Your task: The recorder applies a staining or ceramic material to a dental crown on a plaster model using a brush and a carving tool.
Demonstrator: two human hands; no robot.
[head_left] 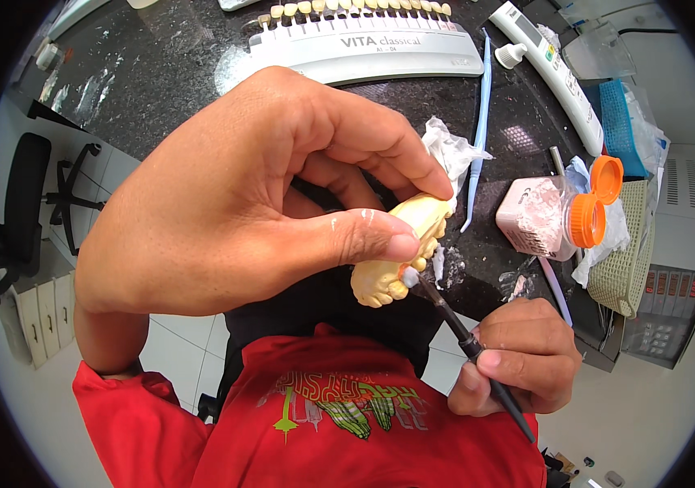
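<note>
Between the thumb and fingers of my left hand (242,187) is a yellow dental cast (414,216), held tilted above my lap at the bench's near edge. One tooth on it carries a pale bluish-white blob (410,277), with a patch of orange beside it. My right hand (526,354) pinches a slim dark brush (455,324) by its handle. The brush tip meets the cast at or right beside the pale tooth; its very end is too small to make out. The cast's far side is covered by my left fingers.
A tooth shade guide (364,58) lies at the back. To the right are a blue instrument (486,106), a white handheld device (555,77), and a tilted jar of pink powder (530,213) with an orange cap (587,221). Crumpled tissue (445,146) and a pale green basket (620,272) lie nearby.
</note>
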